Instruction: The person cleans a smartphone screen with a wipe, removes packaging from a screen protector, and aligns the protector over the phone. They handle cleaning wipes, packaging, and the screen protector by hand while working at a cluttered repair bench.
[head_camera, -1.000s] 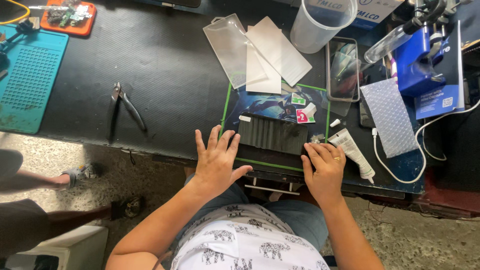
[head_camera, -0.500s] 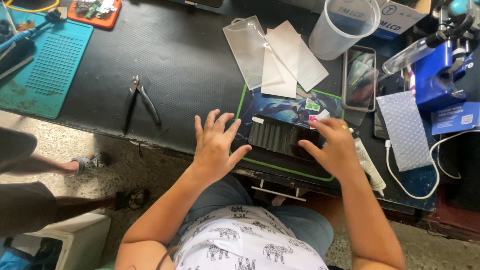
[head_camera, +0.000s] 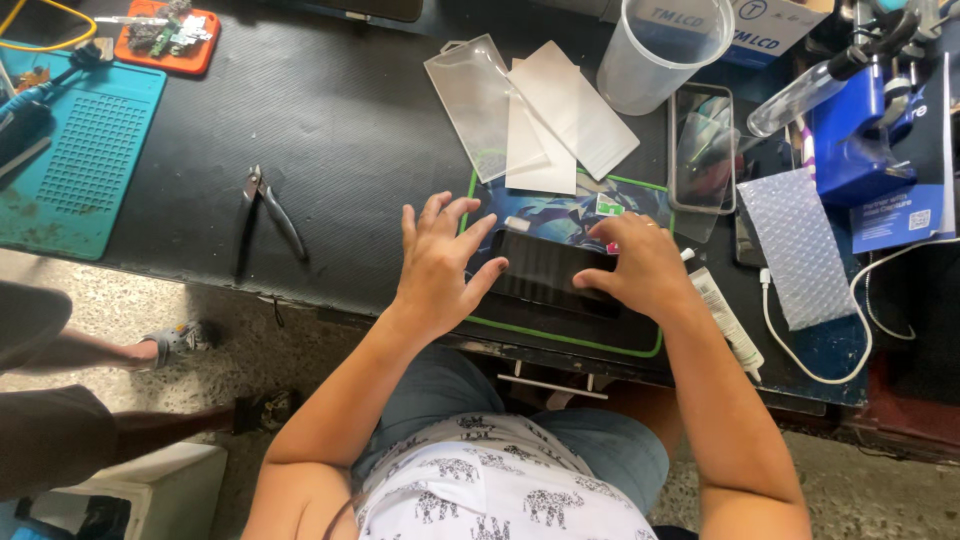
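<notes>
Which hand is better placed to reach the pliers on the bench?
Probably the left hand: the pliers lie on its side, with bare bench between. The right hand rests on the far end of the phone.
</notes>
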